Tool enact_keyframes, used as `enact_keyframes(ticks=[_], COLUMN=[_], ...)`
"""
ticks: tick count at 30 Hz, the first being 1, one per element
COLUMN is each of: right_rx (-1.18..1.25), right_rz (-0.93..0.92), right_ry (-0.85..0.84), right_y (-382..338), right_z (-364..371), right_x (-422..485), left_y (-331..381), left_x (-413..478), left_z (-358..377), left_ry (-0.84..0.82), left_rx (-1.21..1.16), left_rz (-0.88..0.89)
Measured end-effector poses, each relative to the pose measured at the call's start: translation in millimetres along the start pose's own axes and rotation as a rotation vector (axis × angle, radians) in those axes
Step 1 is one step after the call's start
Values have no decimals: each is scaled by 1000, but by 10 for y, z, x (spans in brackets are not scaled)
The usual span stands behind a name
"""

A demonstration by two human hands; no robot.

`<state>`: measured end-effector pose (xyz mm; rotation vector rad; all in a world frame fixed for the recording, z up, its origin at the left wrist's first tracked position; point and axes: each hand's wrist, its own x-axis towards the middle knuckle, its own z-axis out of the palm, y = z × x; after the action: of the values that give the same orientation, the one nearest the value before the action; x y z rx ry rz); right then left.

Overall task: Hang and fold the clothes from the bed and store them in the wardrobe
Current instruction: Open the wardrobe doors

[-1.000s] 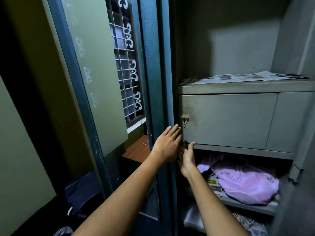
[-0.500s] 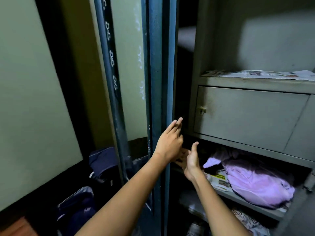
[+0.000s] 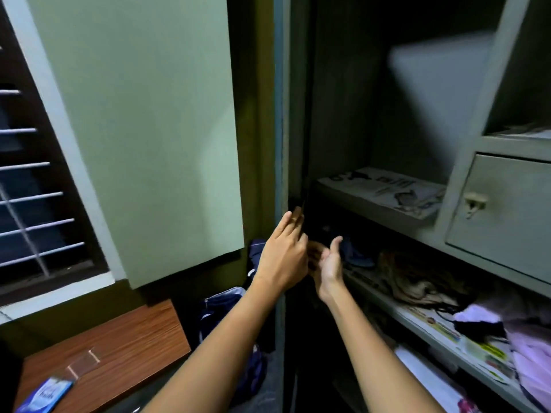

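Staying by the wardrobe (image 3: 281, 114) edge, the left hand (image 3: 283, 257) is touching it with straight fingers. The right hand (image 3: 328, 263) is waiting beside, loose, holding nothing. Purple clothes (image 3: 530, 347) are lying on the shelf (image 3: 387, 307) to its right.

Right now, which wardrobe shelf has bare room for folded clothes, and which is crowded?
The newspaper-lined upper shelf, between the wardrobe's left wall and the locker door, holds no clothes. The shelf below is crowded: a brown garment and lilac clothes fill it.
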<state>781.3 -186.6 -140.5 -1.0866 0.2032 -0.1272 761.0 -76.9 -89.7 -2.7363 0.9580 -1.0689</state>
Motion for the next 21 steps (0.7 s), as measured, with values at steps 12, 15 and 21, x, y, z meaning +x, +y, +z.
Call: enact_keyframes(ticks=[12, 15, 21], right_rx=[-78, -98, -81], right_rz=[-107, -117, -114], right_ry=[-208, -237, -296], right_y=[100, 83, 192], right_z=[1012, 1200, 1485], right_x=[881, 1130, 1539], left_y=[-1075, -1336, -1814], left_x=[16, 109, 263], left_z=[627, 775, 1084], left_ry=[80, 101, 45], left_rx=[-95, -113, -193], left_rz=[-532, -634, -755])
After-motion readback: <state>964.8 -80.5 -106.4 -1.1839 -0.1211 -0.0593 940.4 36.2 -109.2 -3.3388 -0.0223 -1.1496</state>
